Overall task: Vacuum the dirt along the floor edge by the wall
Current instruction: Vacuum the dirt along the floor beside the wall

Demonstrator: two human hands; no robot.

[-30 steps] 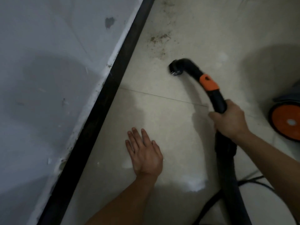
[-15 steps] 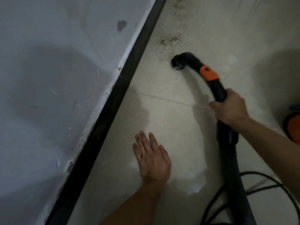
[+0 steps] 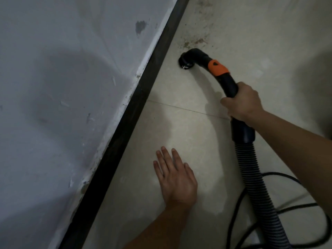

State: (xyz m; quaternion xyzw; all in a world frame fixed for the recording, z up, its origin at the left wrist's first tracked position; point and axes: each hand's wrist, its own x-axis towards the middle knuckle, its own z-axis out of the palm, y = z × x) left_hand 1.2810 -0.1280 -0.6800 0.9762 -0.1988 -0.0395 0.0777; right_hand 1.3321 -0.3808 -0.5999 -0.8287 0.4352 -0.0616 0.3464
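My right hand (image 3: 242, 103) grips the black curved handle of the vacuum hose (image 3: 251, 169), just below its orange collar (image 3: 217, 67). The open black nozzle (image 3: 185, 62) sits on the pale tiled floor, a short way right of the black skirting (image 3: 136, 112) under the grey wall (image 3: 62, 87). Brown dirt (image 3: 195, 41) speckles the tile just beyond the nozzle, running up along the wall edge. My left hand (image 3: 175, 175) lies flat on the floor with fingers straight, near the skirting.
A black power cord (image 3: 280, 211) loops on the floor at the lower right beside the ribbed hose. A tile joint (image 3: 186, 109) crosses the floor between my two hands. Chipped white paint lines the wall's lower edge.
The nozzle has slid forward and left toward the dirt patch and the skirting. My view has shifted, so the orange-wheeled vacuum body at the right has left the frame. My left hand stays flat.
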